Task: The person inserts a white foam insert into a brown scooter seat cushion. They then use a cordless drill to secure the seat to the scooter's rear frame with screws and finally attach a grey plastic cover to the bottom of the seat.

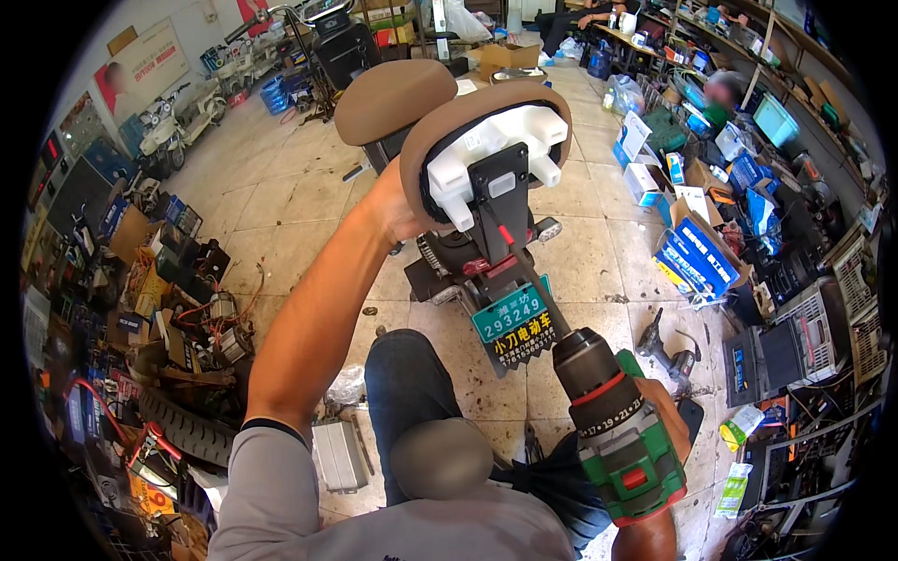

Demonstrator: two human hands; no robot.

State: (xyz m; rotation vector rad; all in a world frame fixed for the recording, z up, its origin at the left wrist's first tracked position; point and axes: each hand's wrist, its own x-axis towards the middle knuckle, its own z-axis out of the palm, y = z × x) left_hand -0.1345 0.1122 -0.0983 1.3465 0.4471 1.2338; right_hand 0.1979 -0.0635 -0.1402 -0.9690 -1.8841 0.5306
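My left hand (398, 208) grips the side of a brown padded backrest (417, 140), its fingers partly hidden behind the cushion. The backrest's white plastic underside (486, 150) faces me, with a black metal bracket (500, 178) against it. In my right hand (668, 416) is a green and black cordless drill (625, 444). Its long thin bit (538, 290), with a red section, points up toward the bracket's lower end; whether the tip touches cannot be made out. Below the bracket hangs an electric scooter's green plate (513, 310), beside the rear lamp. A brown seat (393, 98) lies beyond.
Another power tool (666, 351) lies on the tiled floor to the right, near blue-and-white boxes (697, 252). A silver metal box (339, 456) stands by my left leg. Parts and a tyre (182, 425) crowd the left; shelves line the right. A person (585, 17) sits at the back.
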